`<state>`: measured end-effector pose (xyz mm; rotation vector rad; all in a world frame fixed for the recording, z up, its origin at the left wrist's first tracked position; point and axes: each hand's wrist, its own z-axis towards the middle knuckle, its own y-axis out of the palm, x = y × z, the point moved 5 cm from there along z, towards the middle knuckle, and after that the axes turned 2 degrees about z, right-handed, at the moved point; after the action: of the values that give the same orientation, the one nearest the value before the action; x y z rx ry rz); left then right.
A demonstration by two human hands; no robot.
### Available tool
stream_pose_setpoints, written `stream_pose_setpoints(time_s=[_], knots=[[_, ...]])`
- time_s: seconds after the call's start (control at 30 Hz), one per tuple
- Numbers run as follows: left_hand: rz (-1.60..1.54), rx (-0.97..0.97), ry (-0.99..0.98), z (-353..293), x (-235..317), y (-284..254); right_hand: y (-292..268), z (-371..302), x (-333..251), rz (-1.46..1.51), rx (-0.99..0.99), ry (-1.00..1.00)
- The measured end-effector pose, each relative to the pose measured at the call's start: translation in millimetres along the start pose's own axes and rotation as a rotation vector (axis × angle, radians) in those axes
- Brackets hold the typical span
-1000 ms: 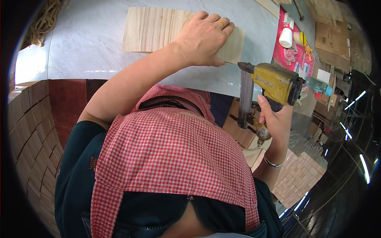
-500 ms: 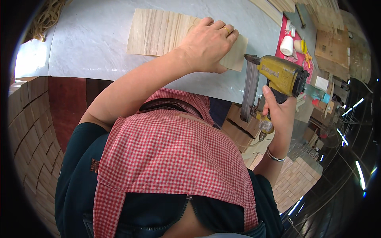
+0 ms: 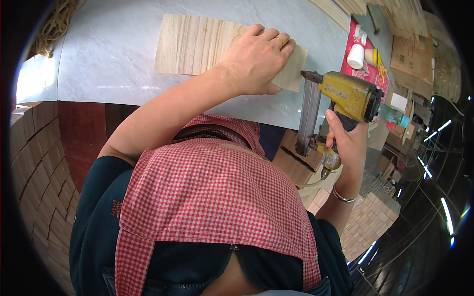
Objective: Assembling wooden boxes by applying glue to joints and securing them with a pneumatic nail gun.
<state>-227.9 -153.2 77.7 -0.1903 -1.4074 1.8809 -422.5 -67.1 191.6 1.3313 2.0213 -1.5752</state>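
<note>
A pale wooden board (image 3: 190,47) lies flat on the marbled grey-white worktop. Across its right part stretches my left hand (image 3: 259,61), fingers over the far side and thumb at the near edge, gripping it. My right hand (image 3: 348,140) is wrapped round the dark handle of a yellow nail gun (image 3: 340,89) with a long grey magazine. The gun's narrow nose points left and appears right at the board's right end; whether it touches cannot be told. A fitting and a pale hose show at the base of the handle.
The worktop (image 3: 108,59) ends just before my checked apron. Wood pieces (image 3: 37,163) are stacked at the left, more blocks (image 3: 370,222) at the lower right. A white bottle (image 3: 355,56) and a yellow-rimmed tub (image 3: 373,57) stand on a red surface. Cardboard boxes (image 3: 412,64) sit farther right.
The whole view has shifted slightly, with the worktop a little lower in the picture. The nail gun has tilted very slightly, its nose still by the board's end. Both grips look the same.
</note>
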Motion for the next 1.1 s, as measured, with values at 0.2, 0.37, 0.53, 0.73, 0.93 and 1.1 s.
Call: stream_pose_setpoints(time_s=[0.2,0.37,0.53,0.73,0.93,1.1], knots=[[0.0,-0.137,-0.026,0,-1,-1,-5,11,-14,-0.063,0.023,-0.016],[-0.011,-0.105,-0.019,-2,-1,-1,-6,29,-24,-0.147,0.064,0.011],[-0.006,-0.019,-0.002,-3,0,-1,-2,39,-25,-0.128,0.022,-0.01],[-0.012,-0.037,-0.009,-2,-1,0,-1,44,-25,-0.123,-0.001,0.005],[-0.088,-0.03,-0.001,-1,5,-7,-19,48,-13,-0.309,-0.025,0.12],[-0.112,-0.137,-0.036,-12,1,-14,-1,42,-27,-0.18,-0.087,-0.077]])
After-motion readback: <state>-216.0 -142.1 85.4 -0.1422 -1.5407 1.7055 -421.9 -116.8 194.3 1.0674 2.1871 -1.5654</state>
